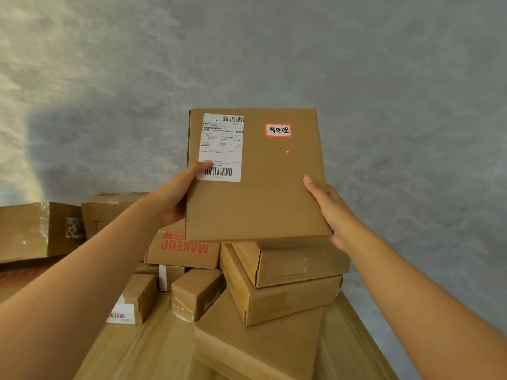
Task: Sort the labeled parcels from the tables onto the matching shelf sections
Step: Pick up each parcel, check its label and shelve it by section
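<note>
Landmark: I take the held parcel [258, 182] as reference for every place below.
Flat carton: at my near edge, below the held parcel, a wide low box [255, 346] lying on the wooden table [354, 341].
Stacked pair: directly beneath the held parcel's lower edge, two brown cartons, the upper one [296, 263] resting askew on the lower one [285, 300].
Small boxes: below and left of the held parcel, one taped box [196, 293] and one with a barcode sticker [131, 303], near each other.
MAKEUP box: just under the held parcel's lower left corner, a carton [183, 249] printed in red, lettering upside down from my view.
Left hand: I see my left hand [175, 194] gripping the parcel's left edge, thumb on the white shipping label [220, 148].
Right hand: my right hand [333, 212] grips the lower right edge, thumb on the front face.
Held parcel: flat brown box, raised clear of the pile, face toward me; red-bordered tag [278, 130] upper right, a red dot [287, 151] below that.
Far cartons: left of the held parcel, two larger boxes [35, 231] [109, 212] side by side.
Backdrop: grey floor [384, 78] beyond the held parcel.
</note>
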`<state>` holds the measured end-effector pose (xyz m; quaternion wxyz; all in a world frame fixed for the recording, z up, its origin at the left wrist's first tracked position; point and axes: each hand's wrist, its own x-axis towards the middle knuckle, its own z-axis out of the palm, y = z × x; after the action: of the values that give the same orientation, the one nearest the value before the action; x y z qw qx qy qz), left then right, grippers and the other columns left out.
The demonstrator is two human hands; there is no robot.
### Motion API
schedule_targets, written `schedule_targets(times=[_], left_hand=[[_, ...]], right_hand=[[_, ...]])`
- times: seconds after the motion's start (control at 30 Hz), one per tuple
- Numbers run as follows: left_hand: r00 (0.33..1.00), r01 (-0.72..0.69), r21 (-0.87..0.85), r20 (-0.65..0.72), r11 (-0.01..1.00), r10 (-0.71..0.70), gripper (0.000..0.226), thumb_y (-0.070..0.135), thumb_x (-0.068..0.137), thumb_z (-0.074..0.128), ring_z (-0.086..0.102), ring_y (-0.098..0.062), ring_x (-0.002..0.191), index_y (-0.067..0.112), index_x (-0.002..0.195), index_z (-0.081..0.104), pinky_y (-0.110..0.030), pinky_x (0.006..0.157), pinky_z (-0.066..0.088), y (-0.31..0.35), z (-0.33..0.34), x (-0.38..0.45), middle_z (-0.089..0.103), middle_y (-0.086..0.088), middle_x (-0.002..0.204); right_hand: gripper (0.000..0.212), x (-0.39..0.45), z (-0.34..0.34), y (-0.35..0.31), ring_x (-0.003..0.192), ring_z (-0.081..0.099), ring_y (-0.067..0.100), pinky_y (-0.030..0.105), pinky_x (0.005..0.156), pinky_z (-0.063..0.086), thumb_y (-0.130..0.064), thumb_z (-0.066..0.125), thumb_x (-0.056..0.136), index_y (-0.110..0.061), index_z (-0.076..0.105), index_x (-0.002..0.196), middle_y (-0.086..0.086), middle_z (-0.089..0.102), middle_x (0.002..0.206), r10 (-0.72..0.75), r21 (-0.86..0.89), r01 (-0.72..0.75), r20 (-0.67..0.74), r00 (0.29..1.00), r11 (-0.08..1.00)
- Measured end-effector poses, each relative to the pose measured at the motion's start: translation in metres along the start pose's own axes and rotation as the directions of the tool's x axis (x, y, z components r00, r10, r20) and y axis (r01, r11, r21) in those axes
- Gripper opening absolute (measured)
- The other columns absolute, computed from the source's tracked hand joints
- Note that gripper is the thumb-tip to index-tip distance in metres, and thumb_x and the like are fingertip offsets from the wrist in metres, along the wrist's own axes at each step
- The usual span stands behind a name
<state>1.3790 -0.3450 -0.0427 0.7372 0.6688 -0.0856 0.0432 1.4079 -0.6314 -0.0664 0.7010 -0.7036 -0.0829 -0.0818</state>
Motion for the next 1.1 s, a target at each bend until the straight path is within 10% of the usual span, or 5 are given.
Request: schedule_targets(times=[0.5, 1.1], left_hand=[[0.983, -0.168, -0.033, -0.080, 0.985, 0.165, 0.051, 0.054, 0.087, 0.065, 0.073, -0.024, 0.097, 0.021, 0.126, 0.063, -0.038, 0.080, 0.058, -0.005, 0.051, -0.006, 0.075, -0.002, 0.111], [0.838, 0.091, -0.194, 0.544, 0.977, 0.030, 0.053, 0.055, 0.084, 0.068, 0.071, -0.027, 0.105, 0.025, 0.128, 0.063, -0.044, 0.087, 0.057, -0.038, 0.147, -0.125, 0.073, -0.003, 0.115]], right_hand=[[0.063, -0.047, -0.034, -0.001, 0.100, 0.066, 0.009, 0.028, 0.080, 0.054, -0.062, 0.060, 0.085, -0.025, 0.049, 0.136, -0.007, 0.066, 0.117, -0.133, -0.066, 0.123, -0.172, 0.976, 0.990], [0.059, -0.334, -0.062, -0.025, 0.095, 0.066, 0.006, 0.028, 0.081, 0.053, -0.060, 0.059, 0.086, -0.024, 0.050, 0.132, -0.011, 0.065, 0.108, -0.106, -0.225, -0.087, -0.720, 0.685, 0.971]])
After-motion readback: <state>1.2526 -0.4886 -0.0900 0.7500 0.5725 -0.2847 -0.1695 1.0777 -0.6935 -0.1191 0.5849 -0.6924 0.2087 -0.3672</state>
